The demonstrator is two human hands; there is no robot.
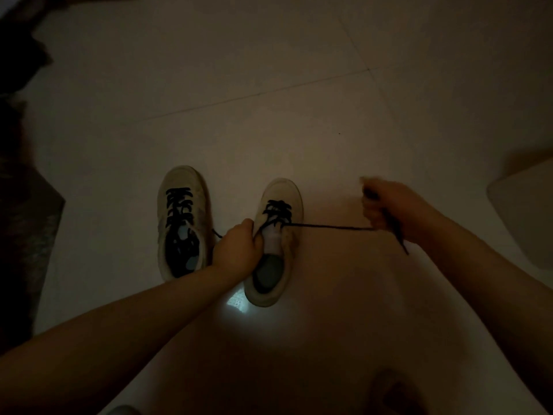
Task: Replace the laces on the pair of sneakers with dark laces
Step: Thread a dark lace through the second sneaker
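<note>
Two pale sneakers stand side by side on a light tiled floor in dim light. The left sneaker (181,220) is laced with a dark lace up most of its eyelets. The right sneaker (276,238) has a dark lace crossed through only its front eyelets. My left hand (236,250) grips the right sneaker's tongue and collar. My right hand (386,209) is closed on the dark lace (329,226), which runs taut from the shoe's eyelets to my fist; its loose end hangs below my wrist.
A dark rug or cloth (21,205) lies along the left edge. A pale rounded object (526,217) stands at the right edge. A bright reflection (236,304) shines on the floor (269,85) behind the right sneaker's heel.
</note>
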